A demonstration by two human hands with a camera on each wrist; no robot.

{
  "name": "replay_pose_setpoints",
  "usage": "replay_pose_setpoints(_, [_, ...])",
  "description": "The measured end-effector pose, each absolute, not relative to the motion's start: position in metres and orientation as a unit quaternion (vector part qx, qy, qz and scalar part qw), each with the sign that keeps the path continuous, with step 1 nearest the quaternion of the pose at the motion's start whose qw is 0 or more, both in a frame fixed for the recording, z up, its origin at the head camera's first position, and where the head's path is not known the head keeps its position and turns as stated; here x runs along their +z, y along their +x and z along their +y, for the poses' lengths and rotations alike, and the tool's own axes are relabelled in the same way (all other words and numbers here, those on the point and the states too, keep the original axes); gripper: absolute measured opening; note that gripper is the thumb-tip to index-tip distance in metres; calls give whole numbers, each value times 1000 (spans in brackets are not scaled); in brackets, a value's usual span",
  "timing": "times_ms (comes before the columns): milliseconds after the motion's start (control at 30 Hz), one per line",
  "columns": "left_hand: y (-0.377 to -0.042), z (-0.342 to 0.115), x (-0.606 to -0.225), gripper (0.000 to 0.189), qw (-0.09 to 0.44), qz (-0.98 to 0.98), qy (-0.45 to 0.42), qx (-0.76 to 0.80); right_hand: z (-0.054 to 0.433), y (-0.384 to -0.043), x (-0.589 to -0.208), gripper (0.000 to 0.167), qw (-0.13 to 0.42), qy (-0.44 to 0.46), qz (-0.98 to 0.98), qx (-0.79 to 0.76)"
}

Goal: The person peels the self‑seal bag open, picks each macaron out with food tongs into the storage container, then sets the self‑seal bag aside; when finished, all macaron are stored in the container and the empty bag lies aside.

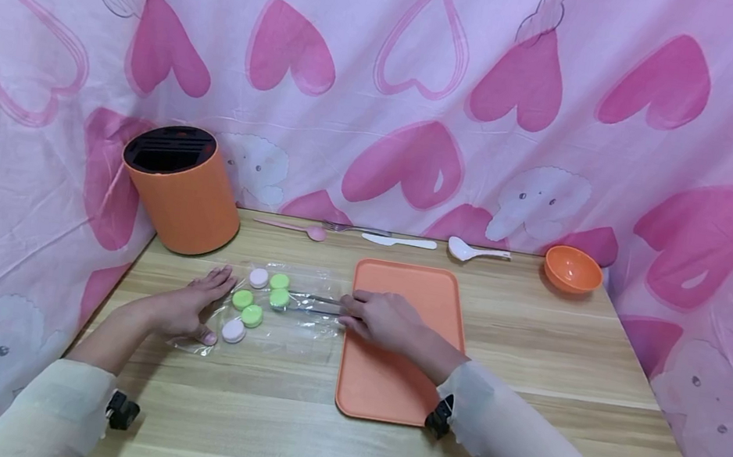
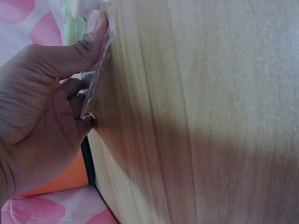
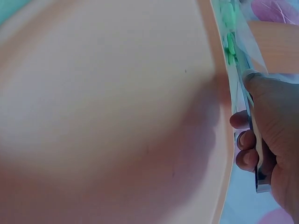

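A clear plastic bag (image 1: 293,338) lies flat on the table, with several small light-green and white round pieces, macaron-like, at its left end. My left hand (image 1: 187,306) rests with fingers spread on the bag's left edge; in the left wrist view its thumb (image 2: 96,32) presses the crinkled plastic. In my right hand (image 1: 388,320) I grip metal tongs (image 3: 250,105), pointing left over the orange tray's (image 1: 388,390) left rim. Their tips reach a green piece (image 1: 279,298) at the bag; whether they squeeze it I cannot tell.
An orange knife block (image 1: 189,202) stands at the back left. Along the back edge lie a pink spoon (image 1: 314,233), a fork (image 1: 359,229), a white knife (image 1: 400,241) and a white spoon (image 1: 466,250). An orange bowl (image 1: 572,271) sits at the back right, before a pink curtain.
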State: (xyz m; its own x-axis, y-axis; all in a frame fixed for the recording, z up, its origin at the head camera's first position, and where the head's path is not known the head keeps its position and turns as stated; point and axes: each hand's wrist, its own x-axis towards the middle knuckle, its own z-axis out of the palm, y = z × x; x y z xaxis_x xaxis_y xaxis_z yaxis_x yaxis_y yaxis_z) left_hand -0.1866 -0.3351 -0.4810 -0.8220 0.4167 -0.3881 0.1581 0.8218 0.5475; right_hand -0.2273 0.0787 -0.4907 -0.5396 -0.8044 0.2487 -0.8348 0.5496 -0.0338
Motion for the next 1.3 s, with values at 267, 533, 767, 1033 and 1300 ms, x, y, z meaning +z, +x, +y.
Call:
replay_pose_setpoints(267, [-185, -335, -478, 123, 262, 919, 144, 257, 94, -229, -486, 31, 114, 456, -881, 56])
replay_pose_setpoints(533, [-187, -335, -478, 124, 261, 919, 147, 257, 116, -230, -480, 35, 115, 449, -885, 47])
replay_pose_setpoints(767, [-185, -334, -476, 124, 261, 920, 150, 253, 139, -231, -478, 28, 137, 448, -881, 72])
replay_pose_setpoints(1033, [-184, -334, -475, 123, 261, 919, 144, 258, 173, -233, -474, 30, 158, 432, -886, 64])
replay_pose_setpoints(1300, [-185, -334, -476, 124, 265, 919, 143, 254, 199, -237, -477, 30, 122, 384, -913, 66])
